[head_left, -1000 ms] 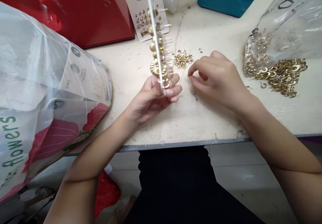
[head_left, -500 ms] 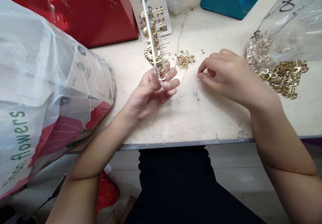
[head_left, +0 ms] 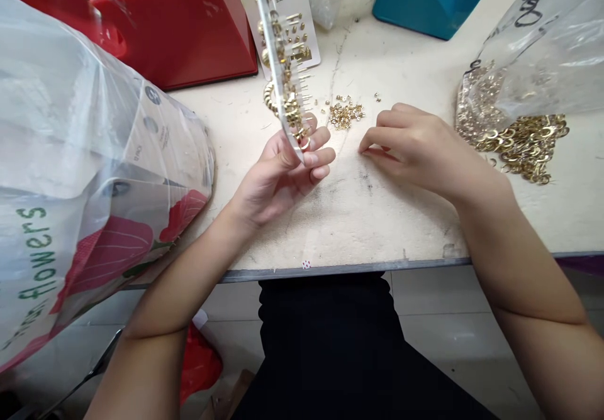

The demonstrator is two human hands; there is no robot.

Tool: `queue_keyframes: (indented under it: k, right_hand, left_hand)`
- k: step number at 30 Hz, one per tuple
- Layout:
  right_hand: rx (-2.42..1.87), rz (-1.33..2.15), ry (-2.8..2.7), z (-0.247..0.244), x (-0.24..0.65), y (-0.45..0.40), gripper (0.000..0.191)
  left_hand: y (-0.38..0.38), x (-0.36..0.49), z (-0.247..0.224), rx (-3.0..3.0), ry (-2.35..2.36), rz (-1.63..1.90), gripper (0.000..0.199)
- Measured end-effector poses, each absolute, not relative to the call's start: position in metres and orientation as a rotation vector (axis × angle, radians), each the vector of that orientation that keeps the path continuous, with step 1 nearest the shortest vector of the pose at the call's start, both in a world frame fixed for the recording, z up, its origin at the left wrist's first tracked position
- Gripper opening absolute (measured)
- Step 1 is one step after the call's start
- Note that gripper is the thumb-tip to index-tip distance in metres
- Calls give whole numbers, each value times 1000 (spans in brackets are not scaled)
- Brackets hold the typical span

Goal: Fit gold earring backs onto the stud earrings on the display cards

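Note:
An earring card (head_left: 277, 61), seen nearly edge-on, stands upright in my left hand (head_left: 287, 171), pinched at its lower end. Gold earrings hang on one face and thin posts stick out of the other. My right hand (head_left: 415, 146) is low over the table, thumb and index fingertip pressed together; whatever they hold, if anything, is too small to make out. Just beyond its fingertips lies a small heap of gold earring backs (head_left: 346, 116). Farther right, a pile of gold hoop-like pieces (head_left: 531, 146) spills out near a clear plastic bag (head_left: 542, 61).
A large plastic bag of printed cards (head_left: 104, 175) fills the left side. Behind are a red tape dispenser (head_left: 179, 30), another earring card (head_left: 302, 11) lying flat, and a teal tape dispenser (head_left: 429, 2). The table's front edge (head_left: 340, 270) runs close to my lap.
My right hand has shifted slightly left and its thumb and index finger have closed together. The earring card in my left hand has tilted a little, its top leaning left.

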State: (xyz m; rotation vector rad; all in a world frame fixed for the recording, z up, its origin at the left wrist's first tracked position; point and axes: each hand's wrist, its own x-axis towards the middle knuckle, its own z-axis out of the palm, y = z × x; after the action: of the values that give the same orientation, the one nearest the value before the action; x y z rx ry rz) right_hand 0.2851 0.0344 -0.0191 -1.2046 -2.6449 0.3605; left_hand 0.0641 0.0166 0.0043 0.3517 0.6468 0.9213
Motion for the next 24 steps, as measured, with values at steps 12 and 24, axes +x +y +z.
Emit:
queue_keyframes:
  k: [12,24]
  right_hand:
    - [-920,834,-1971,-3,270,20,8]
    - [-818,1258,-1411,-12,245,-5,21]
  left_hand:
    - [12,65,-4,373,472,842,43]
    - [-8,74,-23,398,278,695,11]
